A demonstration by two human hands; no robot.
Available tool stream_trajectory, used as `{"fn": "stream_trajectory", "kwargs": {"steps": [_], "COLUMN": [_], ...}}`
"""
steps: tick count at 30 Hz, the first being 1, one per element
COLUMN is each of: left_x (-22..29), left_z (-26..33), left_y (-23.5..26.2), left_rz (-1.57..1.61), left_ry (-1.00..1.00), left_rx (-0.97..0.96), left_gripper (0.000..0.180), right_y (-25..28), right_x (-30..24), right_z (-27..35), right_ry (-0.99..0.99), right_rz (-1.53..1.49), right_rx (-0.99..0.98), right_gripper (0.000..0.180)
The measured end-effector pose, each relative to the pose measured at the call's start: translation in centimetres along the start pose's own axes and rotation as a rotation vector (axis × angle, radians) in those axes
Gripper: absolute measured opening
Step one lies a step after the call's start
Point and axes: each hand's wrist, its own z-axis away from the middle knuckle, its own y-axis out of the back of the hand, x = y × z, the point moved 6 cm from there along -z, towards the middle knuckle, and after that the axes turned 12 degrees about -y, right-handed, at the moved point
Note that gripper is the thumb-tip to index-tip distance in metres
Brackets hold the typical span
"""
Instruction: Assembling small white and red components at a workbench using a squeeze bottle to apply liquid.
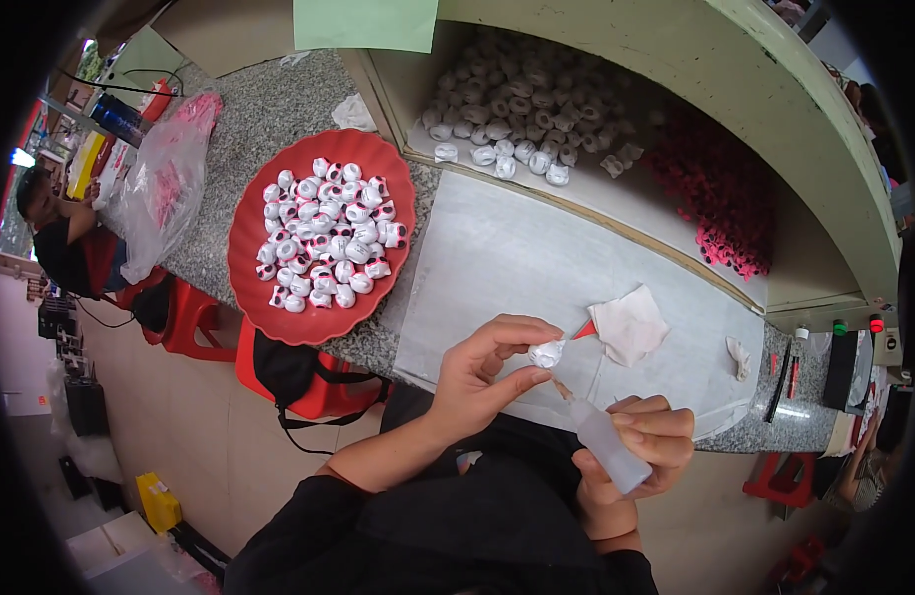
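Note:
Between the thumb and fingers of my left hand is a small white rounded piece. My right hand grips a translucent squeeze bottle, tilted so that its thin nozzle points up at the underside of the white piece. Whether the tip touches it, I cannot tell. Just beyond my hands a crumpled white tissue lies on the pale work sheet, with a small red pointed thing at its edge.
At left stands a red scalloped tray of white pieces with pink and black marks. A green shelf box at the back holds plain white pieces and pink parts. Red stools stand below; a person sits far left.

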Motion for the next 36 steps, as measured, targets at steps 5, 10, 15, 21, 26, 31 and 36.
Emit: {"fn": "stream_trajectory", "kwargs": {"steps": [5,10,15,21,26,31,36], "left_x": [0.0,-0.2,-0.1,1.6,0.1,1.4,0.6], "left_z": [-0.1,-0.4,-1.9,-0.6,-0.7,-0.2,-0.2], "left_y": [-0.3,1.8,3.5,3.9,2.7,2.1,1.7], "left_rz": [-0.035,-0.041,0.057,-0.070,0.146,0.190,0.290], "left_ry": [-0.007,-0.022,0.009,0.012,0.028,0.012,0.080], "left_rx": [-0.002,0.136,0.222,0.276,0.130,0.103,0.146], "left_gripper": [0.030,0.032,0.035,0.032,0.031,0.032,0.033], "right_y": [0.3,2.7,7.5,4.6,7.3,6.9,3.3], "right_x": [-0.4,1.3,7.6,13.4,19.2,16.8,9.3], "right_z": [-0.6,-2.4,-8.1,-15.5,-16.1,-15.2,-9.5], "right_ry": [0.031,-0.057,-0.443,0.077,-0.249,-0.121,-0.391], "right_rz": [0.069,0.010,0.100,1.002,1.214,1.247,0.470], "right_rx": [-0.054,-0.047,-0.129,-0.137,-0.236,-0.265,-0.324], "right_gripper": [0.039,0.036,0.019,0.022,0.028,0.022,0.007]}}
